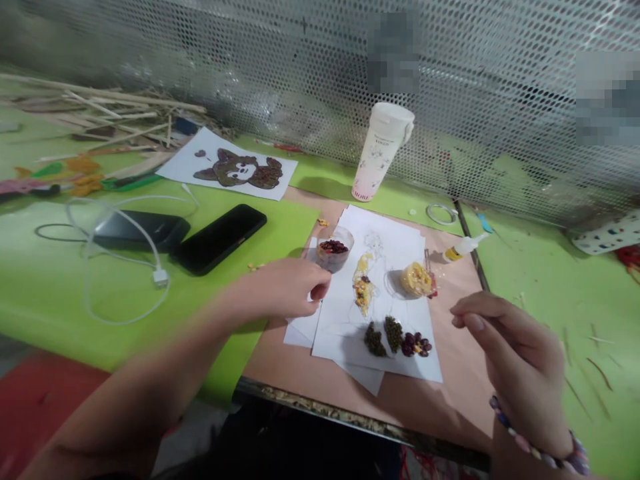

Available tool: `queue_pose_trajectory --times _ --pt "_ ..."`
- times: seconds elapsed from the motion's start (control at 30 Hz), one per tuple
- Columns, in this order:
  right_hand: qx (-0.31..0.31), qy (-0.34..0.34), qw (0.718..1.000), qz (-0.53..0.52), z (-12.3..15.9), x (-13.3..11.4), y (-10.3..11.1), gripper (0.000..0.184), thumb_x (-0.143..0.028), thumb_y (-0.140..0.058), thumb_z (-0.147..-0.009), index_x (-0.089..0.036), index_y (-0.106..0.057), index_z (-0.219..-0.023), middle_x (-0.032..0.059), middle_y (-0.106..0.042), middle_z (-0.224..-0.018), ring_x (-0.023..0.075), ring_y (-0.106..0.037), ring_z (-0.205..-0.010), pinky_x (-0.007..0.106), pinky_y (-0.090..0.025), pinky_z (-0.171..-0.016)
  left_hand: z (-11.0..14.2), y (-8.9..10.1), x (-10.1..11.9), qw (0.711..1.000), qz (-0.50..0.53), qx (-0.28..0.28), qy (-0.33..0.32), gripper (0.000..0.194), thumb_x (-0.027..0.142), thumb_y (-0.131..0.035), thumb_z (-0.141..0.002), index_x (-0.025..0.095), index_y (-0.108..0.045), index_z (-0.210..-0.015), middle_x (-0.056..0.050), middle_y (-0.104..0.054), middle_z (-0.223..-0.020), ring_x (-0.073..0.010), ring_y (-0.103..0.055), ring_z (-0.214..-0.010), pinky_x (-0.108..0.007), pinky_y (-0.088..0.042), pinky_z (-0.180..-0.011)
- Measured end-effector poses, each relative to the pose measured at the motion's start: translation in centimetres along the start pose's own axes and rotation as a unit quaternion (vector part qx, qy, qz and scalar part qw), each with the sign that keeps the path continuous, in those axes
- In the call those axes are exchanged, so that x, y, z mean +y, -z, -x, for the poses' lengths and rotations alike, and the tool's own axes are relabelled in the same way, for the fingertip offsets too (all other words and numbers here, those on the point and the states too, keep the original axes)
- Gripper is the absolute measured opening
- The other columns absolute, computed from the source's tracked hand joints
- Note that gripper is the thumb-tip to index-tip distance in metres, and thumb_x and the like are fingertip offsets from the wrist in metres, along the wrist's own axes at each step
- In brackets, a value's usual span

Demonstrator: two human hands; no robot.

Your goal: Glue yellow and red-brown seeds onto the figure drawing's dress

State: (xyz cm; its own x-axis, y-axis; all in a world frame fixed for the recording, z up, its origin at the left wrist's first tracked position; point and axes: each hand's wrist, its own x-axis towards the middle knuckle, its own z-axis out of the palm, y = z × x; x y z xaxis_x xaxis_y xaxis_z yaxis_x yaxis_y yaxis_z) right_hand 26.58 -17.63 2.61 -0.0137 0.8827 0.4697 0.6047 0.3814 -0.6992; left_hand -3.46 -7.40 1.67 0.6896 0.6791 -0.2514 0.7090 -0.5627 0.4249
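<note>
A white sheet of paper (340,337) lies in front of me with a pencil drawing. Yellow grain pieces (363,290) fill part of it; two dark green bean leaf shapes (393,333) and a dark red bean flower (416,344) sit near its lower edge. My left hand (295,287) is closed, fingers curled down, over the sheet's left edge beside a clear cup of red beans (334,248). To the right of the paper, my right hand (510,347) is raised with thumb and fingertips pinched together. Whatever either hand holds is hidden or too small to see. A small tub of yellow grains (417,280) stands on the paper's right side.
A glue bottle (465,248) and tape ring (442,214) lie at the right. Behind stands a white tumbler (383,150) before a perforated metal screen (320,80). Leftward are a phone (220,240), power bank (143,230) with white cable, finished dog picture (235,167) and sticks (125,117).
</note>
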Motion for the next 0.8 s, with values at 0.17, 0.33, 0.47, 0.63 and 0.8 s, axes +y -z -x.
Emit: queue_pose_trajectory --times 0.17,0.33,0.47,0.63,0.8 --pt "0.066 -0.048 0.99 0.112 -0.9 0.7 0.8 0.016 -0.033 -0.065 -0.091 -0.025 -0.07 -0.079 0.0003 -0.071 -0.074 0.016 -0.065 -0.067 0.027 -0.049 -0.06 -1.1 -0.9 0.3 0.995 0.056 0.044 -0.072 0.016 0.006 -0.053 -0.071 0.019 -0.06 -0.076 0.001 -0.066 -0.077 -0.0113 -0.055 -0.065 -0.025 -0.037 -0.06" --pt "0.029 -0.02 0.976 0.216 -2.4 1.6 1.8 0.009 -0.029 -0.063 -0.089 -0.023 -0.069 -0.086 0.0024 -0.072 -0.077 0.0173 -0.065 -0.066 0.029 -0.05 -0.059 -2.8 -1.8 1.3 0.984 0.13 0.078 -0.089 0.011 0.014 -0.057 -0.077 0.02 -0.065 -0.081 0.001 -0.069 -0.079 -0.0121 -0.058 -0.069 -0.025 -0.042 -0.064" --pt "-0.072 0.032 0.943 0.322 -5.2 3.4 2.5 0.014 -0.021 -0.056 -0.088 -0.021 -0.071 -0.086 0.0035 -0.068 -0.075 0.0163 -0.061 -0.062 0.03 -0.047 -0.057 -4.0 -2.1 2.8 0.978 0.164 0.106 -0.072 0.009 0.017 -0.059 -0.078 0.02 -0.066 -0.083 0.001 -0.07 -0.083 -0.0123 -0.059 -0.069 -0.026 -0.042 -0.065" --pt "-0.184 0.046 0.912 0.363 -8.1 5.0 1.7 0.018 -0.015 -0.059 -0.083 -0.024 -0.073 -0.076 0.0019 -0.067 -0.073 0.0174 -0.06 -0.069 0.031 -0.045 -0.064 -4.8 -3.1 3.7 0.976 0.147 0.155 -0.038 0.008 0.014 -0.059 -0.079 0.019 -0.065 -0.082 0.001 -0.071 -0.082 -0.012 -0.057 -0.064 -0.026 -0.04 -0.062" --pt "-0.224 0.042 0.89 0.395 -9.2 6.1 0.4 0.015 -0.013 -0.065 -0.078 -0.024 -0.072 -0.072 0.0022 -0.067 -0.071 0.0202 -0.058 -0.073 0.034 -0.043 -0.065 -4.9 -4.7 2.7 0.973 0.108 0.194 -0.061 0.012 0.013 -0.056 -0.082 0.02 -0.066 -0.085 0.001 -0.071 -0.087 -0.0114 -0.055 -0.062 -0.026 -0.04 -0.062"
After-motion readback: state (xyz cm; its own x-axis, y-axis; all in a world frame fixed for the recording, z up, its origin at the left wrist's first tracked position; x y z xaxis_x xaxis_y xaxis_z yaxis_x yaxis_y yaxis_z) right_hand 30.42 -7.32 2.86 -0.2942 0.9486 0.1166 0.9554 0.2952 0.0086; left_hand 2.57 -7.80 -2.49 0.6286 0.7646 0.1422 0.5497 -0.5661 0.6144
